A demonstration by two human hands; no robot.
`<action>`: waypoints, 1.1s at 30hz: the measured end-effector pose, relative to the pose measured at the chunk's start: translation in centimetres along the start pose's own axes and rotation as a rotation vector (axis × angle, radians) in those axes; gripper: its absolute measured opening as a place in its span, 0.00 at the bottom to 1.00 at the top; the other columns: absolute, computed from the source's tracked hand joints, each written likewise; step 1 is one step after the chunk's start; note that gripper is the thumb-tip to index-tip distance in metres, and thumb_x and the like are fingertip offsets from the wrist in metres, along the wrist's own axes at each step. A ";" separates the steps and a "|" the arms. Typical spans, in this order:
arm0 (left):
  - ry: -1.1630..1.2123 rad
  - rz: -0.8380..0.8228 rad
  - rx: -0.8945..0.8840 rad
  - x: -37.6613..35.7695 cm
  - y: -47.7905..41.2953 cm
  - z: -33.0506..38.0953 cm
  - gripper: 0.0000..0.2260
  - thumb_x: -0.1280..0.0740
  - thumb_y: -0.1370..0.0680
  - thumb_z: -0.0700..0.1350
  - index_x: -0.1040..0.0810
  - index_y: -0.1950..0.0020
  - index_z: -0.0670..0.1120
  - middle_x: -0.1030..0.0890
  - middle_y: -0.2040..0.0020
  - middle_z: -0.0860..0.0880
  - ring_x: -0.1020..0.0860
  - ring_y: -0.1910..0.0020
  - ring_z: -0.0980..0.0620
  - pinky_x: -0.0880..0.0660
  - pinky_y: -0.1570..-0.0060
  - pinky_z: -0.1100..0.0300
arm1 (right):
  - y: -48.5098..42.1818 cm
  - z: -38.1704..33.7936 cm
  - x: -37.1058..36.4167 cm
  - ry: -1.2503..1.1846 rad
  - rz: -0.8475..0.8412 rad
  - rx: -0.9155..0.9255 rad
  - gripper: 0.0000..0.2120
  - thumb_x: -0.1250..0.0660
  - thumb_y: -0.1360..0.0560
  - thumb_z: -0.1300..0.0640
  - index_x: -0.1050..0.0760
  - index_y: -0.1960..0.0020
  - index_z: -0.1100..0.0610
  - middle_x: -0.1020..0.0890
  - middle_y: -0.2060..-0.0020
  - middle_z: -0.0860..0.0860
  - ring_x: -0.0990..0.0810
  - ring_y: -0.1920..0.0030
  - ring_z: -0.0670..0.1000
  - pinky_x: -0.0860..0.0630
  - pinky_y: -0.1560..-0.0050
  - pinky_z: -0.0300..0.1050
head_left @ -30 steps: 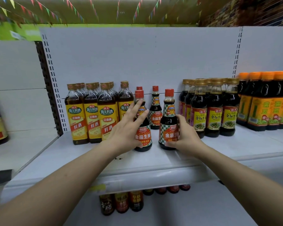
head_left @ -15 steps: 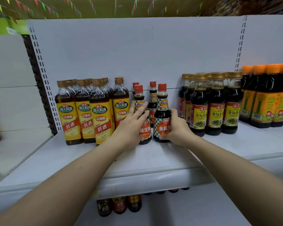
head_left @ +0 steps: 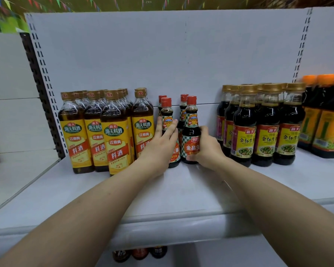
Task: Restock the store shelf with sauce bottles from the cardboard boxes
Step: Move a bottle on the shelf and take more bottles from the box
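In the head view, your left hand (head_left: 159,145) presses straight fingers flat against the left sauce bottle (head_left: 167,117), while your right hand (head_left: 207,149) curls round the right sauce bottle (head_left: 191,132). Both red-capped bottles hold dark sauce and stand upright on the shelf (head_left: 181,191), nearer its back edge, between amber cooking-wine bottles (head_left: 114,135) and gold-capped soy bottles (head_left: 266,130).

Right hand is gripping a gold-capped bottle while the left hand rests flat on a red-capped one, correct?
No: the head view shows the right hand gripping a red-capped bottle too; the gold-capped bottles stand further right. The left hand does rest flat on the neighbouring red-capped bottle.
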State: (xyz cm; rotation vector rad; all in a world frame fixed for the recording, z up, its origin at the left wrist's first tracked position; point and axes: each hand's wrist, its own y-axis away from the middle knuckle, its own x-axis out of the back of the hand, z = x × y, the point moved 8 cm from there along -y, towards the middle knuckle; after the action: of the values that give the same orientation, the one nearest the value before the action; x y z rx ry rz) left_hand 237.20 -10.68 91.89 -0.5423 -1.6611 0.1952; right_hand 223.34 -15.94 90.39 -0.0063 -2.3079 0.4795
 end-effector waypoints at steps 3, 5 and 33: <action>-0.116 -0.008 0.009 -0.4 -0.6 0.4 0.42 0.32 0.21 0.34 0.57 0.16 0.42 0.66 0.16 0.46 0.66 0.20 0.31 0.27 0.30 0.46 | -0.4 0.2 -0.1 0.001 0.010 -0.004 0.44 0.16 0.35 0.56 0.40 0.29 0.53 0.20 0.38 0.55 0.20 0.41 0.58 0.22 0.41 0.55; -0.201 -0.005 0.005 -0.4 -1.0 0.6 0.39 0.34 0.20 0.35 0.54 0.17 0.40 0.63 0.16 0.42 0.63 0.20 0.27 0.32 0.25 0.41 | -0.6 0.3 -0.1 0.000 0.008 -0.005 0.45 0.15 0.35 0.56 0.40 0.29 0.53 0.21 0.38 0.55 0.20 0.40 0.58 0.22 0.41 0.54; -0.516 0.232 -0.002 8.1 2.0 -3.3 0.43 0.35 0.21 0.55 0.59 0.16 0.50 0.64 0.16 0.41 0.67 0.19 0.37 0.59 0.20 0.37 | 2.1 -3.5 2.6 0.273 0.039 0.026 0.62 0.17 0.34 0.48 0.58 0.17 0.51 0.40 0.21 0.57 0.36 0.24 0.63 0.31 0.28 0.60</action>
State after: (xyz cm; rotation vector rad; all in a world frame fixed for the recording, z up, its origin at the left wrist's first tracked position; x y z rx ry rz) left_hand 240.30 -5.85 98.79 -0.7286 -2.0927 0.5387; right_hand 223.63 -12.38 93.69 -0.0981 -2.0373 0.4954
